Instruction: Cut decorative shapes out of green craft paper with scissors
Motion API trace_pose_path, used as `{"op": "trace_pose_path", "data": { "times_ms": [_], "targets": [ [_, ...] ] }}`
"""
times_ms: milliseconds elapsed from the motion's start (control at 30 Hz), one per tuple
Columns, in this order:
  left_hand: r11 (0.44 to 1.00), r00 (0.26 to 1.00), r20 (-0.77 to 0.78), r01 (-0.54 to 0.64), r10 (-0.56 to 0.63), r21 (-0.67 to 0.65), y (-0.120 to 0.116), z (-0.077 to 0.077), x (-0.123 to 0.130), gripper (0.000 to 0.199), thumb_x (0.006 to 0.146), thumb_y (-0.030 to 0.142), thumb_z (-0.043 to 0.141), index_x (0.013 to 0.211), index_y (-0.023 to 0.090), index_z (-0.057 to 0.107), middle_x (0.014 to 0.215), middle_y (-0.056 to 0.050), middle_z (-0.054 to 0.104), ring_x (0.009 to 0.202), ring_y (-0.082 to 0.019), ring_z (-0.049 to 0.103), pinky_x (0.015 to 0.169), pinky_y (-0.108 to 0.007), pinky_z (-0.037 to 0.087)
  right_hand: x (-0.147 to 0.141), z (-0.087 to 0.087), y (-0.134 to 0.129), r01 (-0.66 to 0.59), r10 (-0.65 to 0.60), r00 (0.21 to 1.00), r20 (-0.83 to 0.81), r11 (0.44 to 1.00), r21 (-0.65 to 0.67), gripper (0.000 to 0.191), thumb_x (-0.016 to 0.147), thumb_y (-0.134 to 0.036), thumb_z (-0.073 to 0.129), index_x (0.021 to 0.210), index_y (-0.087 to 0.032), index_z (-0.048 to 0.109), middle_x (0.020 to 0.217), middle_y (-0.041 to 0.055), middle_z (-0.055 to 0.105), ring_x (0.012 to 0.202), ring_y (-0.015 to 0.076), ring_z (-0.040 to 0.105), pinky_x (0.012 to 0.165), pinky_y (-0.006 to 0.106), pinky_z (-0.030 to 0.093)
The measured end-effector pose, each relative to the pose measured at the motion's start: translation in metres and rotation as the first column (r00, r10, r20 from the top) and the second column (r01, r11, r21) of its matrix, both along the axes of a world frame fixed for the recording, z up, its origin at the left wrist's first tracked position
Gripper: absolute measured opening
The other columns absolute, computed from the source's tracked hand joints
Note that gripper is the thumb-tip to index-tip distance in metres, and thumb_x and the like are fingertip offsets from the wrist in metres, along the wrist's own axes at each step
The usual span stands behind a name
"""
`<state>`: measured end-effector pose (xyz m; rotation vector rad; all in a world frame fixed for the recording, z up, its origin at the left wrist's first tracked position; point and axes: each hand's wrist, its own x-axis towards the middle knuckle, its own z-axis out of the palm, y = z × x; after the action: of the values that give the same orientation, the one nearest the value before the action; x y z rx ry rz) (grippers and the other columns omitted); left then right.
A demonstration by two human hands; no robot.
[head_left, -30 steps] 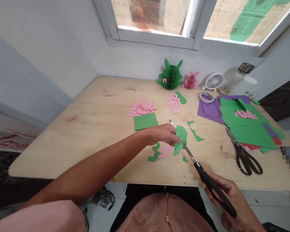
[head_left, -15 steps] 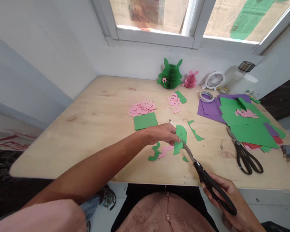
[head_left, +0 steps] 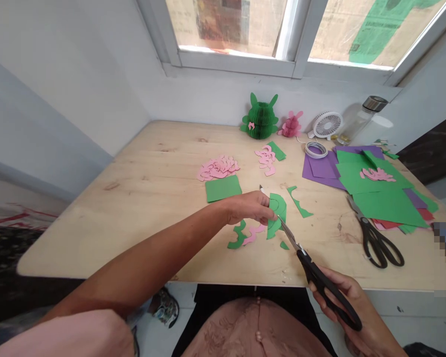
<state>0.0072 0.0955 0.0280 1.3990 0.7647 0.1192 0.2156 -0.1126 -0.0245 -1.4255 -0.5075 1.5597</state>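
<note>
Between the thumb and fingers of my left hand [head_left: 254, 206] is a piece of green paper [head_left: 279, 204] with a curved line drawn on it. My right hand [head_left: 344, 297] grips black-handled scissors [head_left: 321, 280], whose blades meet the paper close to my left fingertips. Just below my left wrist lie a wavy green cutout [head_left: 239, 235] and a wavy pink cutout [head_left: 251, 235]. A long green scrap [head_left: 299, 202] and a small green scrap [head_left: 284, 245] rest on the table near the blades. A pen tip [head_left: 261, 188] shows behind my left hand.
Pink cutouts [head_left: 219, 167] are heaped behind a green rectangle [head_left: 223, 188]. A second pair of scissors [head_left: 377, 238] lies at the right, beside stacked green sheets [head_left: 386, 198]. Along the wall stand a green paper figure [head_left: 260, 121], a pink one [head_left: 291, 125], a small fan [head_left: 326, 125] and a bottle [head_left: 360, 119].
The whole view has shifted slightly. Both hands, the green paper and the scissors keep nearly the same position relative to each other.
</note>
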Motion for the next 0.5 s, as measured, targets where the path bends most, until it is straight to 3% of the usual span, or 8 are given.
{"op": "trace_pose_path", "data": {
  "times_ms": [133,400,500],
  "targets": [
    [1.000,1.000,0.002,-0.002,0.002,-0.003,0.000,-0.002,0.000,0.022,0.063,0.029,0.067,0.053,0.017,0.052,0.056,0.002,0.053,0.062,-0.013,0.052,0.074,-0.032,0.044,0.002,-0.002,-0.002,0.008,-0.008,1.000,0.023,1.000,-0.016,0.043,0.057,-0.039,0.086,0.096,-0.023,0.078,0.063,0.0042,0.067,0.049,0.0106,0.049,0.038,0.017,0.036],
    [0.996,0.995,0.097,0.002,0.007,-0.091,-0.005,0.000,-0.009,0.022,0.066,0.033,0.071,0.064,0.016,0.057,0.065,0.001,0.058,0.067,-0.013,0.056,0.075,-0.030,0.045,0.005,-0.003,-0.003,-0.020,0.024,0.996,0.083,0.999,-0.046,0.049,0.057,-0.040,0.085,0.103,-0.023,0.076,0.069,0.0056,0.069,0.054,0.0145,0.057,0.042,0.020,0.044],
    [0.991,0.992,0.104,-0.056,0.069,-0.119,-0.011,0.001,-0.012,0.025,0.068,0.038,0.069,0.068,0.016,0.056,0.063,0.001,0.059,0.063,-0.012,0.057,0.071,-0.029,0.045,0.004,-0.003,-0.003,-0.034,0.036,0.996,0.078,0.999,-0.030,0.048,0.060,-0.040,0.084,0.104,-0.023,0.076,0.072,0.0060,0.069,0.056,0.0145,0.057,0.043,0.021,0.044]
  ]
}}
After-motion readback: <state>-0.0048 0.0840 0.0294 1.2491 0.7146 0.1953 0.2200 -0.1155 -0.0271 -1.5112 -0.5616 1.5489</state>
